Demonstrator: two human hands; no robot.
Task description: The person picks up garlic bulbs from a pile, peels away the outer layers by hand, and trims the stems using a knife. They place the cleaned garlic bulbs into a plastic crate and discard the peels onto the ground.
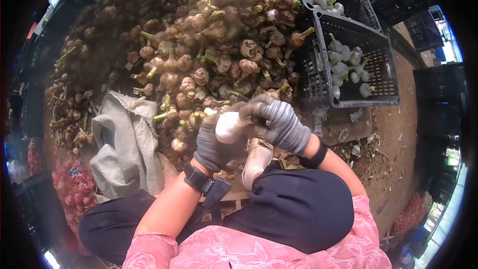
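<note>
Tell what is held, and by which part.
A white garlic bulb: left hand cups its round body, right hand pinches its upper end.

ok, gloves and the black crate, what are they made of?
Gloves gripping the garlic bulb: look like grey knit fabric, matte, with ribbed stripes showing; any coating can't be told. Black crate: likely moulded plastic, dull sheen, judging by its open lattice walls.

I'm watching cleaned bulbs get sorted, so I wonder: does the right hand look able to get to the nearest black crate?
Probably yes: the right hand is close beside the crate, its top open and nothing between them, though it and the left hand grip a white garlic bulb.
</note>
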